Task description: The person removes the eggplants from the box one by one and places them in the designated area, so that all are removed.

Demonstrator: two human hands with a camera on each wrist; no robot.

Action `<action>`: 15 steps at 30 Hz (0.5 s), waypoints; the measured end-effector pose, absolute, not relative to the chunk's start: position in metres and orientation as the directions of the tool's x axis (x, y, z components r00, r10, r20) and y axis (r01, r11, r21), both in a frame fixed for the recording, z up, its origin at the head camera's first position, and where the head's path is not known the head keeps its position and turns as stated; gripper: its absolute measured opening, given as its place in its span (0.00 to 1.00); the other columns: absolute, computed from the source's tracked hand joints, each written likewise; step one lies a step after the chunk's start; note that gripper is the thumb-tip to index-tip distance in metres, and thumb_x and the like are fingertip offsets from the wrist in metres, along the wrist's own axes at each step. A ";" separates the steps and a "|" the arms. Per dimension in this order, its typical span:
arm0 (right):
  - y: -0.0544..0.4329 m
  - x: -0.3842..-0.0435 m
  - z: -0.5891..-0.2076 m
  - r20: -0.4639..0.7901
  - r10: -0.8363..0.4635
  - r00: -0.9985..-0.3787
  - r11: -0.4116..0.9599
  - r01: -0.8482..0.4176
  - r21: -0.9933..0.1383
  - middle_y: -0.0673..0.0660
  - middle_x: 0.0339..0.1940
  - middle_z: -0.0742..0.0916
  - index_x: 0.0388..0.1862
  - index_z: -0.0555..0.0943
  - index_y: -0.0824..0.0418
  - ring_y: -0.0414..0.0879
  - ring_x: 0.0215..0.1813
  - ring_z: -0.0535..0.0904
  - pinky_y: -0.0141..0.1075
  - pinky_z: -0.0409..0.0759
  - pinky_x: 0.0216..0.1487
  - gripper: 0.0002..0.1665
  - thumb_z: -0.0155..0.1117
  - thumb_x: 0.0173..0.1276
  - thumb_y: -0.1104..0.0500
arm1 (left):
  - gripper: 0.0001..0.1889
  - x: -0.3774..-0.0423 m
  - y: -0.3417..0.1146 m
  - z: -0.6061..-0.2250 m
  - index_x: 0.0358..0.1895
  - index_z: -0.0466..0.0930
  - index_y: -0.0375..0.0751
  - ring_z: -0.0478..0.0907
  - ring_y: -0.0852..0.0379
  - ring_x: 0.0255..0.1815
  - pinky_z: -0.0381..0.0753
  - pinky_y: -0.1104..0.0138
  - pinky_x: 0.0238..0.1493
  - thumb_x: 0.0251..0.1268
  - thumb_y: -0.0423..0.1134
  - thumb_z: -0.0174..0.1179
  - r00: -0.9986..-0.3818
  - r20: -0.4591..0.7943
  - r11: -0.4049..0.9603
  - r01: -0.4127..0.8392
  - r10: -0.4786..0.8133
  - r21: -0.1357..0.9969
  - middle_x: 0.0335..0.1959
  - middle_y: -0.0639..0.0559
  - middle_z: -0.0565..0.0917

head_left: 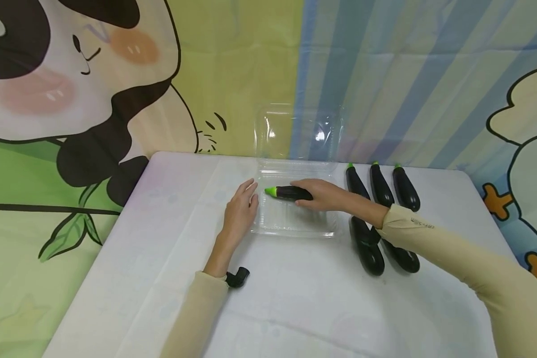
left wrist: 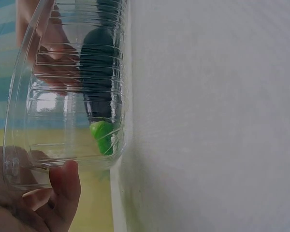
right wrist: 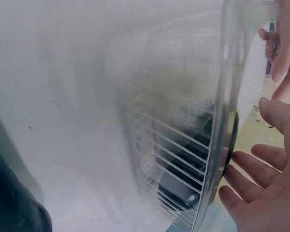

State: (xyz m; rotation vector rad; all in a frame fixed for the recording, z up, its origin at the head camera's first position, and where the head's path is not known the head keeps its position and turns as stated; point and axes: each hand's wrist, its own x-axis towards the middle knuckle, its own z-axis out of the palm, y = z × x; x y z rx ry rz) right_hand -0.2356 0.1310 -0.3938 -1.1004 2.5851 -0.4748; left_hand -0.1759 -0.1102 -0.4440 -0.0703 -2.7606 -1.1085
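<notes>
A clear plastic hinged box [head_left: 295, 232] stands on the white table with its lid [head_left: 297, 132] raised at the back. Inside lies a dark eggplant [head_left: 291, 192], its green stem end pointing left. My right hand [head_left: 322, 195] reaches over its thick end, fingers loosely spread in the right wrist view, fingertips [right wrist: 232, 157] right at the dark skin. Part of the eggplant is hidden under that hand in the head view. At the box's left side, my left hand [head_left: 241, 209] rests against the wall with its fingers extended.
Several more eggplants [head_left: 406, 189] lie to the right of the box in two rough rows, partly covered by my right forearm. The table [head_left: 304, 293] ends at a printed cloth backdrop [head_left: 241, 74]. A black device [head_left: 238, 277] sits at my left wrist.
</notes>
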 end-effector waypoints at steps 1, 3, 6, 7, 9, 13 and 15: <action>0.130 -0.237 -0.395 -0.146 -0.732 -0.665 0.658 -0.635 -0.405 0.66 0.70 0.74 0.71 0.65 0.67 0.60 0.71 0.70 0.52 0.69 0.69 0.37 0.60 0.70 0.49 | 0.21 -0.176 -0.110 -0.444 0.66 0.72 0.38 0.75 0.48 0.65 0.77 0.51 0.60 0.73 0.37 0.50 -0.985 0.173 0.725 0.106 -0.018 0.681 0.71 0.50 0.70; 0.129 -0.241 -0.396 -0.161 -0.731 -0.664 0.664 -0.635 -0.395 0.66 0.70 0.74 0.72 0.65 0.67 0.59 0.71 0.69 0.52 0.69 0.70 0.37 0.60 0.71 0.49 | 0.21 -0.176 -0.110 -0.444 0.66 0.72 0.37 0.75 0.48 0.65 0.78 0.51 0.59 0.73 0.37 0.51 -0.984 0.176 0.724 0.109 -0.018 0.681 0.71 0.49 0.70; 0.127 -0.245 -0.397 -0.166 -0.729 -0.665 0.667 -0.633 -0.393 0.65 0.70 0.74 0.72 0.64 0.67 0.59 0.71 0.69 0.51 0.68 0.70 0.37 0.59 0.71 0.49 | 0.21 -0.177 -0.109 -0.443 0.66 0.72 0.37 0.74 0.48 0.66 0.77 0.51 0.60 0.73 0.36 0.51 -0.985 0.173 0.725 0.108 -0.015 0.680 0.71 0.49 0.70; 0.126 -0.245 -0.397 -0.165 -0.729 -0.664 0.666 -0.633 -0.395 0.65 0.70 0.74 0.72 0.64 0.67 0.59 0.71 0.69 0.52 0.68 0.70 0.37 0.59 0.71 0.48 | 0.21 -0.176 -0.109 -0.443 0.66 0.72 0.37 0.74 0.48 0.66 0.77 0.51 0.60 0.73 0.36 0.51 -0.985 0.170 0.726 0.106 -0.015 0.679 0.71 0.49 0.70; 0.125 -0.246 -0.396 -0.163 -0.732 -0.662 0.662 -0.633 -0.402 0.65 0.70 0.74 0.72 0.64 0.67 0.59 0.71 0.70 0.52 0.69 0.70 0.37 0.58 0.72 0.48 | 0.21 -0.176 -0.110 -0.443 0.66 0.71 0.37 0.74 0.48 0.67 0.77 0.51 0.60 0.72 0.36 0.51 -0.986 0.167 0.727 0.104 -0.015 0.679 0.71 0.49 0.70; 0.123 -0.247 -0.394 -0.154 -0.736 -0.659 0.653 -0.631 -0.419 0.65 0.67 0.77 0.72 0.64 0.68 0.60 0.69 0.72 0.53 0.70 0.68 0.37 0.59 0.71 0.49 | 0.21 -0.176 -0.110 -0.443 0.66 0.72 0.38 0.74 0.48 0.67 0.77 0.50 0.60 0.73 0.36 0.51 -0.986 0.165 0.731 0.099 -0.019 0.675 0.71 0.50 0.70; 0.122 -0.248 -0.395 -0.149 -0.739 -0.656 0.646 -0.629 -0.433 0.65 0.66 0.78 0.71 0.65 0.68 0.60 0.68 0.72 0.53 0.70 0.68 0.36 0.59 0.72 0.51 | 0.21 -0.176 -0.110 -0.443 0.66 0.72 0.37 0.74 0.48 0.66 0.77 0.50 0.60 0.73 0.37 0.51 -0.986 0.169 0.730 0.103 -0.017 0.676 0.71 0.50 0.70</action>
